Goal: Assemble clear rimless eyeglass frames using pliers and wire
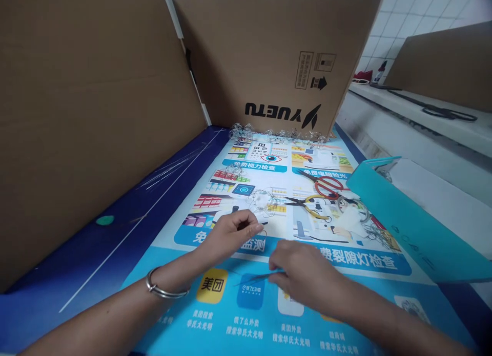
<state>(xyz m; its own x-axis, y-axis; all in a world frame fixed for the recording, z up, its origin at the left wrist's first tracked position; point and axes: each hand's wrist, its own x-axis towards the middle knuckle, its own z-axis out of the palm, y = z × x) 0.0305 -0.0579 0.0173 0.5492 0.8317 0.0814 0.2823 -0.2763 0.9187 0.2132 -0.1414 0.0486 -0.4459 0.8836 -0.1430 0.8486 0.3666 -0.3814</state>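
Some slender dark strands (251, 279) sit pinched in the right hand (298, 269); just beyond, the left hand (232, 232) pinches what looks like fine wire (265, 233). Wire handling seems the step in hand, and the next move calls for steady fingertips! Farther off, yellow-handled pliers (310, 206) lie beside tangled wire (264, 200).

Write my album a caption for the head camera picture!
Right hand holding tweezers, left hand close by, yellow-handled pliers and red-handled scissors beyond.

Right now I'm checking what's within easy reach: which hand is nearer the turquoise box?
Right. The right hand is to the left of the turquoise box; the left hand is farther left, beyond the right hand.
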